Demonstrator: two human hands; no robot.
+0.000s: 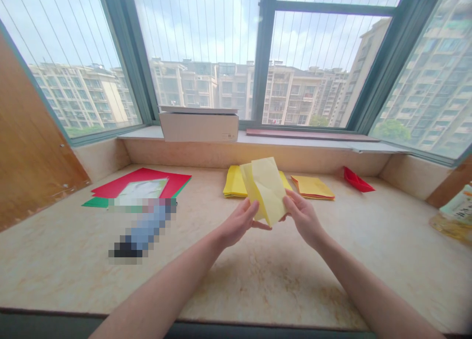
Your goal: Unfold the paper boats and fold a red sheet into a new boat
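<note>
A pale yellow folded sheet of paper (268, 184) is held up above the counter, its layers spread slightly apart. My left hand (239, 222) pinches its lower left edge between thumb and fingers. On the lower right edge, my right hand (300, 212) grips the same paper with the thumb in front. Directly behind it lies a stack of bright yellow folded paper (234, 181), partly hidden by the held sheet. To the right of that sits an orange-yellow stack of folded paper (313, 187).
A red folded paper boat (357, 180) rests at the back right. Red sheets (121, 181) with green ones lie at the left, beside a pixelated object (147, 228). A white box (199, 126) stands on the sill. At the right edge is a bottle (455, 213).
</note>
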